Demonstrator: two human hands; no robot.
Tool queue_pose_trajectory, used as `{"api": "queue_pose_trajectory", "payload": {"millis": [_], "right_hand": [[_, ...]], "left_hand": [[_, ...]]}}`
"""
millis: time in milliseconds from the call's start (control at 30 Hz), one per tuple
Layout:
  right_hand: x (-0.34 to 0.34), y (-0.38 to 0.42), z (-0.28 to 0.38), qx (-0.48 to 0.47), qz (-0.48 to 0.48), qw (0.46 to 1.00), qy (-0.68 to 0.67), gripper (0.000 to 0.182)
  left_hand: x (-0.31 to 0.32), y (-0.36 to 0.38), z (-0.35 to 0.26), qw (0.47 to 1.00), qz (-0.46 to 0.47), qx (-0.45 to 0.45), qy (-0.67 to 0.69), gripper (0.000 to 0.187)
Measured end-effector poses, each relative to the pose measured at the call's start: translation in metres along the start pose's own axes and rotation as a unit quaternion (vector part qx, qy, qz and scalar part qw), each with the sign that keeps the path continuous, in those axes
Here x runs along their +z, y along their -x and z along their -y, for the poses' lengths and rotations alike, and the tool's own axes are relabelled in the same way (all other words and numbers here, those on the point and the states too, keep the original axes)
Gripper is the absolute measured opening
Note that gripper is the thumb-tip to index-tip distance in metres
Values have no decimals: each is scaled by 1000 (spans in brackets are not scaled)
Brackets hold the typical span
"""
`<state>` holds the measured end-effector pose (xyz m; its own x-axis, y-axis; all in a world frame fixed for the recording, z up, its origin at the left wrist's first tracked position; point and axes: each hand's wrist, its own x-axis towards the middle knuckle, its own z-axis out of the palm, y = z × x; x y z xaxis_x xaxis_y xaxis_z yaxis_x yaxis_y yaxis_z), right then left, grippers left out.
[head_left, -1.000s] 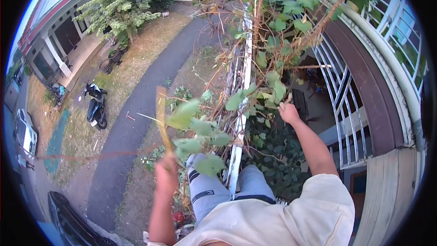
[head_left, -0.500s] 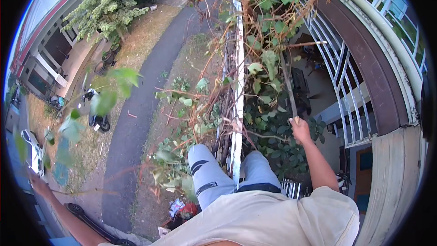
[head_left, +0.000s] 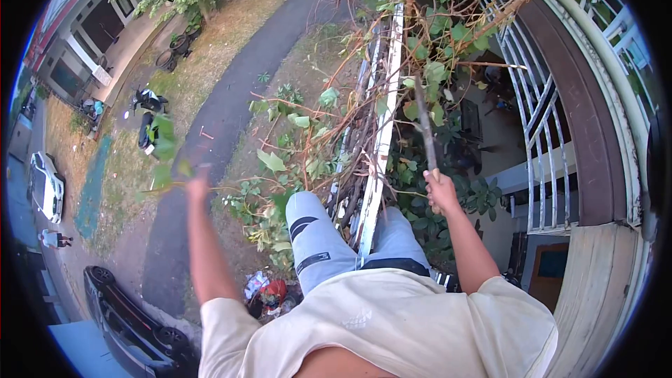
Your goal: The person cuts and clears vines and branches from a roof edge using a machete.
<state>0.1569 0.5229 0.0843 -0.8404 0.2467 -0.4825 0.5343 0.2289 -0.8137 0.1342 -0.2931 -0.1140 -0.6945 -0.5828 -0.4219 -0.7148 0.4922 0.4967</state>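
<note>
My right hand point(head_left: 439, 192) grips the wooden handle of a machete point(head_left: 425, 122), whose long, worn blade points up and away beside the white metal beam point(head_left: 381, 147). Out to the left, over the paved path, my left hand point(head_left: 199, 183) is smeared by motion, and its fingers do not show clearly. Blurred green leaves point(head_left: 164, 141) hang in view just beyond it. I sit astride the beam, one leg on each side. A tangle of vines point(head_left: 343, 126) with brown stems and green leaves covers the beam ahead of my knees.
Right of me are white metal bars point(head_left: 535, 126) under a brown roof edge point(head_left: 560, 91). Far below lie a paved path point(head_left: 231, 98), a motorbike point(head_left: 147, 119), a white car point(head_left: 47, 187), a black car point(head_left: 133, 322) and a person point(head_left: 56, 239).
My left hand has swung from the far left in toward the middle, and the blurred leaves moved with it. My right hand has shifted slightly left with the machete.
</note>
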Motion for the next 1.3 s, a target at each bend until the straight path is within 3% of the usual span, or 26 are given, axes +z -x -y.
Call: {"api": "queue_pose_trajectory", "payload": {"millis": [33,67,100,133,200,333,400,467,533,567,667,733,833,933,1033,1100,1300], "right_hand": [[-1,3,4,-6,7,999,33,39],[-2,4,4,-4,12,998,55,39],[-4,6,2,-1,16,997,78,39],[-6,12,1,8,29,998,55,39],[-9,28,-8,24,44,998,28,40],[-21,75,-36,103,18,993,-56,37],[-34,101,-52,115,2,990,-82,34],[-47,126,-62,127,-6,986,-107,35],[-55,151,-73,125,-25,983,-136,35],[-56,162,-74,123,-32,981,-150,34],[-55,184,-82,130,-68,980,-135,35],[-52,189,-80,126,-73,980,-132,35],[-44,183,-73,112,-67,984,-123,34],[-35,163,-49,73,-59,993,-70,36],[-42,116,-39,-97,-97,975,175,47],[-42,103,3,-190,-126,950,214,46],[-52,94,107,-264,-186,921,218,43]], "left_hand": [[70,23,-53,969,33,194,-147,77],[99,134,-147,983,-9,169,71,61],[129,174,-202,960,46,242,130,65],[178,179,-232,949,55,271,152,67],[212,209,-308,926,111,319,168,71],[331,160,-370,915,130,356,139,81],[362,126,-384,944,42,327,8,85],[383,105,-389,949,65,309,9,85],[366,99,-397,937,177,281,108,77],[355,114,-402,934,186,286,104,77],[312,157,-400,948,119,293,43,67],[299,170,-396,914,-66,399,22,52],[256,176,-378,910,-58,407,-49,47],[188,229,-361,905,-49,422,-9,45],[127,297,-334,895,2,444,46,41],[85,355,-326,894,32,443,63,37],[60,452,-306,902,91,403,122,34]]}}
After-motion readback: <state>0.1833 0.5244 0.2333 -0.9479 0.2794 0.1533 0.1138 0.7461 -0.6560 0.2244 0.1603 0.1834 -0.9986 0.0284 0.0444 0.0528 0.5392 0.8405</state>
